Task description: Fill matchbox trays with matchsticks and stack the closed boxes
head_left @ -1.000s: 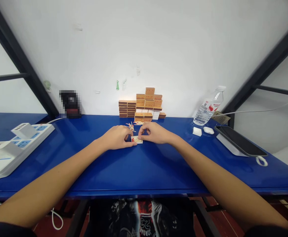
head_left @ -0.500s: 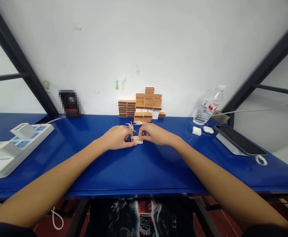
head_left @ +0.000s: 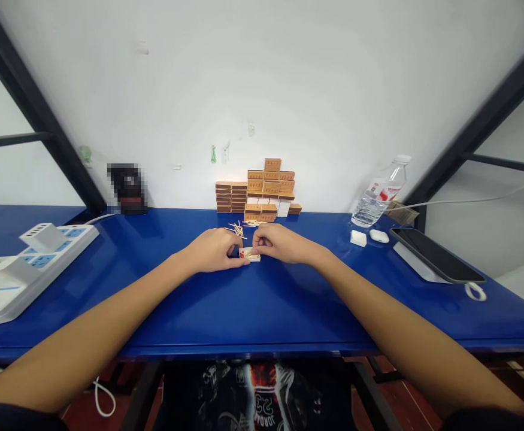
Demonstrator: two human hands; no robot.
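A small white matchbox tray (head_left: 250, 255) with red-tipped matches in it lies on the blue table (head_left: 262, 305) between my hands. My left hand (head_left: 212, 250) is curled and grips the tray's left end. My right hand (head_left: 279, 243) is closed in a pinch over the tray's right end, fingertips touching the matches. Loose matches (head_left: 237, 228) lie just behind my hands. Stacks of brown matchboxes (head_left: 262, 190) stand against the white wall further back.
A white and blue power strip (head_left: 23, 263) sits at the left. At the right are a water bottle (head_left: 378, 194), two small white items (head_left: 368, 237) and a dark tablet (head_left: 436, 256). A pixelated dark object (head_left: 127, 188) stands at the back left.
My right hand's fingertips have shifted slightly left onto the tray. Both arms otherwise stay where they were.
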